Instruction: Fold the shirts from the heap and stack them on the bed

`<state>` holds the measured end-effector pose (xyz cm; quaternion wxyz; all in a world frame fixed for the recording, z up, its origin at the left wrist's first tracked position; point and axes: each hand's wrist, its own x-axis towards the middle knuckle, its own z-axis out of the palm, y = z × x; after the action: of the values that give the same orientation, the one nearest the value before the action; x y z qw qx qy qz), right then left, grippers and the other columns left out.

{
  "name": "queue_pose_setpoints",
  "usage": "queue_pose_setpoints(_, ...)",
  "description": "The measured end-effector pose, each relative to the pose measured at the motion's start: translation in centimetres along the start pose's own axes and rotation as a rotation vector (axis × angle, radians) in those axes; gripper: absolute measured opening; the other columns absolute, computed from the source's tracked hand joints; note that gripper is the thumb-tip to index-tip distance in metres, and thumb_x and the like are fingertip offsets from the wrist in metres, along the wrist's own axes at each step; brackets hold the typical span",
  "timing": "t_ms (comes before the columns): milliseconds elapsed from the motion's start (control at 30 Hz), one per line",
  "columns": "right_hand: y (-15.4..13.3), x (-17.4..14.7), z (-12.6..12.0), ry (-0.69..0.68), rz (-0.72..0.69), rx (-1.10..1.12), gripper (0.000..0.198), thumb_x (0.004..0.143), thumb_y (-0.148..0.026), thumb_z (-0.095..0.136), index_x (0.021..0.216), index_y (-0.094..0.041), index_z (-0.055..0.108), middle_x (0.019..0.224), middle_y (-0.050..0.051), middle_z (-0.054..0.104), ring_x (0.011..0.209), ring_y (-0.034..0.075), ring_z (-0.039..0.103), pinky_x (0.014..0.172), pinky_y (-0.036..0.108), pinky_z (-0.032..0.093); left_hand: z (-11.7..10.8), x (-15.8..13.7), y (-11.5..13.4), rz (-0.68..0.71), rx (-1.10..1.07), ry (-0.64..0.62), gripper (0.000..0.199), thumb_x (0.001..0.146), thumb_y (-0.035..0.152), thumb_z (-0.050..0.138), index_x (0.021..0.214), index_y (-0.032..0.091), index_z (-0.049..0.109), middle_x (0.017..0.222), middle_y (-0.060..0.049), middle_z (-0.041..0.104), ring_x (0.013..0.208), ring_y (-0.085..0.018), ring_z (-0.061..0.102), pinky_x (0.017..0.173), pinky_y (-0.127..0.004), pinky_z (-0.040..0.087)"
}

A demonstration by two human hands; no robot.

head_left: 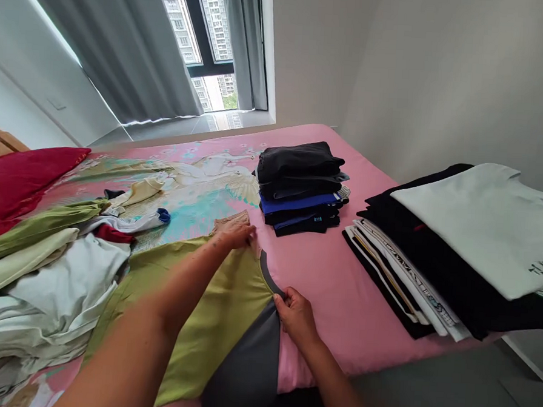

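A colour-block T-shirt [235, 286] in olive green, dark grey and beige is spread flat along the near edge of the bed. My left hand [236, 233] reaches across to its far side, fingers closed on the cloth where the beige part meets the green. Between my hands curves a grey band that looks like the neckline. At the near end of that band, my right hand [296, 319] pinches the edge between thumb and fingers. Part of the shirt is hidden under my left forearm.
Folded dark and blue clothes [299, 187] are stacked beyond my hands. To the right stands a larger pile of folded shirts [432, 254], a white one on top. Loose clothes [53, 289] lie heaped at left, near a red pillow [22, 181]. Pink bedding [340, 280] covers the bed.
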<state>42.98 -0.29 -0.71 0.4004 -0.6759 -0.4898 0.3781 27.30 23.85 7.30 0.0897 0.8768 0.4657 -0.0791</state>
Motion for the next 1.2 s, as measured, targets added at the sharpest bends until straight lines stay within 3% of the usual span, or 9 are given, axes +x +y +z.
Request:
queue_pose_setpoints(167,0.0,0.0,-0.2,-0.006,-0.012,-0.018,0.028,0.084,-0.046,0.048,0.072,-0.022,0.056,0.050,-0.005,0.051,0.048,0.012,0.045,0.047,0.022,0.028,-1.2,-1.1,-2.3,-0.165,0.068,0.071,0.031,0.073,0.017,0.057,0.102,0.023,0.068,0.109,-0.010,0.060,0.106,-0.026,0.057,0.091,-0.033,0.041)
queue_pose_setpoints(267,-0.2,0.0,-0.3,-0.018,-0.004,-0.010,0.026,0.084,-0.044,0.048,0.075,-0.022,0.058,0.052,-0.004,0.052,0.049,0.012,0.047,0.047,0.022,0.028,-1.1,-1.5,-0.4,-0.044,0.009,0.142,0.043,0.073,0.016,0.053,0.112,0.029,0.064,0.121,-0.005,0.057,0.108,-0.023,0.057,0.091,-0.030,0.041)
queue_pose_setpoints(367,-0.2,-0.1,-0.3,-0.014,0.002,-0.007,0.026,0.084,-0.044,0.048,0.075,-0.022,0.058,0.051,-0.004,0.052,0.049,0.012,0.046,0.047,0.022,0.027,-0.5,-1.2,2.7,0.159,-0.042,-0.001,0.047,0.069,0.017,0.056,0.113,0.030,0.065,0.118,-0.003,0.061,0.101,-0.022,0.060,0.087,-0.029,0.043)
queue_pose_setpoints(467,-0.2,-0.1,-0.2,0.002,-0.009,-0.005,0.027,0.085,-0.044,0.048,0.072,-0.022,0.055,0.049,-0.004,0.049,0.047,0.012,0.043,0.047,0.022,0.026,-0.3,-0.3,5.0,0.146,0.009,-0.180,0.043,0.062,0.017,0.061,0.104,0.024,0.068,0.096,-0.006,0.067,0.082,-0.022,0.064,0.074,-0.030,0.046)
queue_pose_setpoints(567,-0.1,-0.1,-0.2,0.014,-0.020,0.005,0.028,0.085,-0.045,0.048,0.070,-0.022,0.053,0.049,-0.005,0.046,0.046,0.011,0.040,0.047,0.022,0.025,-0.6,0.4,5.9,0.119,0.041,-0.189,0.025,0.060,0.015,0.063,0.083,0.021,0.071,0.076,-0.005,0.067,0.074,-0.022,0.063,0.071,-0.030,0.046)
queue_pose_setpoints(633,0.0,-0.2,-0.2,0.027,-0.021,0.014,0.030,0.086,-0.046,0.048,0.068,-0.022,0.051,0.049,-0.006,0.044,0.046,0.011,0.038,0.048,0.023,0.025,-0.9,0.6,6.1,0.129,0.032,-0.151,0.018,0.064,0.014,0.060,0.078,0.020,0.070,0.074,-0.005,0.067,0.075,-0.022,0.063,0.072,-0.030,0.046)
queue_pose_setpoints(833,0.1,-0.3,-0.3,0.142,-0.020,0.105,0.031,0.087,-0.048,0.046,0.074,-0.021,0.051,0.053,-0.004,0.047,0.050,0.011,0.040,0.049,0.022,0.029,0.1,1.1,7.4,0.178,-0.064,0.032,0.027,0.080,0.014,0.046,0.096,0.020,0.066,0.100,-0.007,0.066,0.093,-0.021,0.062,0.082,-0.030,0.046)
queue_pose_setpoints(1033,0.3,-0.1,-0.2,0.242,0.058,0.220,0.033,0.083,-0.052,0.047,0.082,-0.020,0.056,0.056,-0.002,0.057,0.050,0.013,0.046,0.046,0.021,0.033,3.2,1.8,9.7,0.045,-0.161,0.223,0.031,0.085,0.014,0.042,0.109,0.018,0.062,0.112,-0.010,0.060,0.102,-0.021,0.059,0.092,-0.035,0.046)
queue_pose_setpoints(1200,0.7,0.0,-0.4,0.243,0.137,0.283,0.033,0.081,-0.053,0.047,0.077,-0.021,0.055,0.047,-0.006,0.050,0.039,0.011,0.041,0.039,0.022,0.030,5.2,-3.9,10.4,0.119,-0.346,0.458,0.042,0.079,0.020,0.058,0.121,0.017,0.054,0.130,-0.013,0.050,0.122,-0.023,0.048,0.103,-0.037,0.042)
